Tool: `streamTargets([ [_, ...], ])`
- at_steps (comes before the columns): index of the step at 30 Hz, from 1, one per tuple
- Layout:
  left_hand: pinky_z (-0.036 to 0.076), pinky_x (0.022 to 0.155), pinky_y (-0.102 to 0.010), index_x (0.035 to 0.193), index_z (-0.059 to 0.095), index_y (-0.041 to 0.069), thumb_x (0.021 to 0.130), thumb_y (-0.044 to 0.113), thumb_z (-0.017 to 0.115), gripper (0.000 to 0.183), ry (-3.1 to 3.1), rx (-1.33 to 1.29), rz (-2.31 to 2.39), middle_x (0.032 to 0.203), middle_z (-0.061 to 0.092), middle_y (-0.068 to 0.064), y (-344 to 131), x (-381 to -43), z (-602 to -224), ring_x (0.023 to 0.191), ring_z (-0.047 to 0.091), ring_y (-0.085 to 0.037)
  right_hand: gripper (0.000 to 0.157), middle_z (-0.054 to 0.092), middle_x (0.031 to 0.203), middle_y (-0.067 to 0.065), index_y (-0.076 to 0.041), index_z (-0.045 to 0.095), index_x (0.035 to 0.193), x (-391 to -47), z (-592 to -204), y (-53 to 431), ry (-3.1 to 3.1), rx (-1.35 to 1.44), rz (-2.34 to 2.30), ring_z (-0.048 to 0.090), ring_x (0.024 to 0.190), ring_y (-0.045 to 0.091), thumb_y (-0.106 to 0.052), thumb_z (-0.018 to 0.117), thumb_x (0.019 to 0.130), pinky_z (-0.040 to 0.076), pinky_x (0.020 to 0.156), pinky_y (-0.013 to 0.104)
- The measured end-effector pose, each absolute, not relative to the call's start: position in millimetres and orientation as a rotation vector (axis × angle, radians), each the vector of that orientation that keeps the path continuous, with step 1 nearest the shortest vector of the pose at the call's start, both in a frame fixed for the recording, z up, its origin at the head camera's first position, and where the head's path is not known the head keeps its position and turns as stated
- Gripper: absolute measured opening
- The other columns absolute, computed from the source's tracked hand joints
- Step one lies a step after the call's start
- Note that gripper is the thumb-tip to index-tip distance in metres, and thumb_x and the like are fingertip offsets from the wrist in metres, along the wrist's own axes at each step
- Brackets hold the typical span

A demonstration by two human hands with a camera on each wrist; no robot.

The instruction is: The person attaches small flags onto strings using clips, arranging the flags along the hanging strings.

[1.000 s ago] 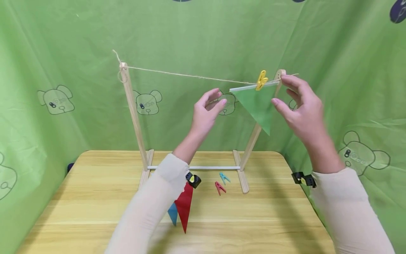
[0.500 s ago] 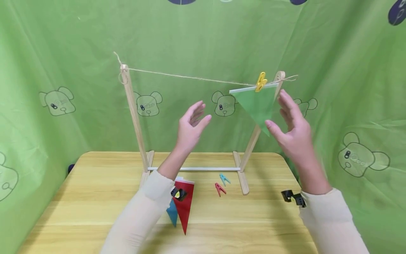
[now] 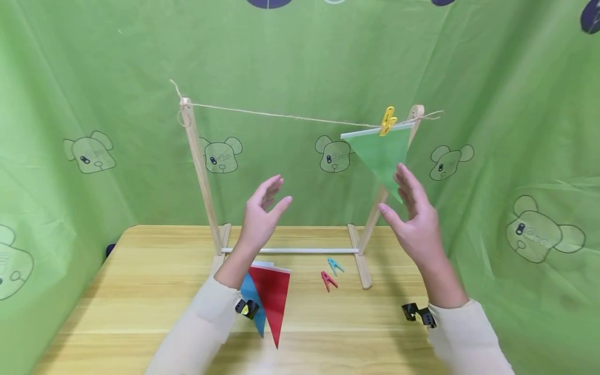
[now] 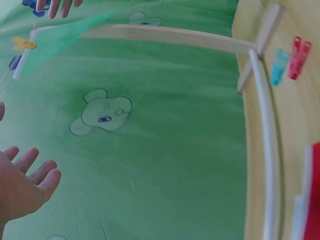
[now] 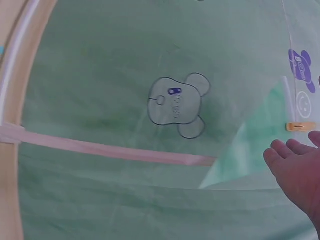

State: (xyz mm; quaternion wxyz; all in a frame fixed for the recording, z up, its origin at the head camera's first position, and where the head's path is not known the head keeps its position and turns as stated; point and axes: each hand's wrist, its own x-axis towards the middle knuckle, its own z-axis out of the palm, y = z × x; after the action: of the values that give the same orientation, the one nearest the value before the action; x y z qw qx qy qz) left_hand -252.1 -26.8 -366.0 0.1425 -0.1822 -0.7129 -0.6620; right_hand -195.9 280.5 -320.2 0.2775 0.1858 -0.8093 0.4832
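Curtain (image 3: 290,62) — right fingers (image 3: 413,188) near hanging pennant's (image 3: 383,153) edge, open room leftward.

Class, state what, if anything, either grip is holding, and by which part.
Nothing is held: the left grip and the right grip are both empty.

Faint lettering (image 3: 537,239) on the bear heads (image 3: 222,158) cannot be read.

A curtained booth, much like a small makeshift studio; the kind of building around it cannot be told. Green sheeting (image 3: 281,62) printed with cartoon animal heads (image 3: 222,158) hangs beyond the fingers (image 3: 410,183) and to both sides of them. Beneath the fingers stretches a wood-grain tabletop (image 3: 365,328); black devices (image 3: 427,317) sit at the wrists.
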Motion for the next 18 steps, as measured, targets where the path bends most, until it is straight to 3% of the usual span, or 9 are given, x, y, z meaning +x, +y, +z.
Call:
streamTargets([
  [8, 0.043, 0.118, -0.04, 0.15, 0.051, 0.02, 0.097, 0.031, 0.074, 0.059, -2.146, -0.479, -1.838, 0.15, 0.058, -0.003, -48.0, -246.3, -391.8, 0.14, 0.054, -0.019, 0.083, 0.032, 0.168, 0.008, -0.02, 0.029, 0.163, -197.2, -353.5, 278.6, -2.217, 0.441, 1.346, 0.034, 0.153, 0.024, -0.001, 0.072, 0.094, 0.029, 0.12, 0.013],
  [18, 0.045, 0.117, -0.049, 0.148, 0.053, 0.013, 0.095, 0.026, 0.077, 0.06, -2.255, -0.474, -1.725, 0.148, 0.06, -0.007, -69.2, -239.1, -417.9, 0.14, 0.054, -0.026, 0.078, 0.038, 0.164, 0.007, -0.016, 0.031, 0.162, -200.8, -400.8, 275.0, -2.27, 0.354, 1.402, 0.039, 0.15, 0.029, -0.008, 0.073, 0.096, 0.031, 0.119, 0.013],
])
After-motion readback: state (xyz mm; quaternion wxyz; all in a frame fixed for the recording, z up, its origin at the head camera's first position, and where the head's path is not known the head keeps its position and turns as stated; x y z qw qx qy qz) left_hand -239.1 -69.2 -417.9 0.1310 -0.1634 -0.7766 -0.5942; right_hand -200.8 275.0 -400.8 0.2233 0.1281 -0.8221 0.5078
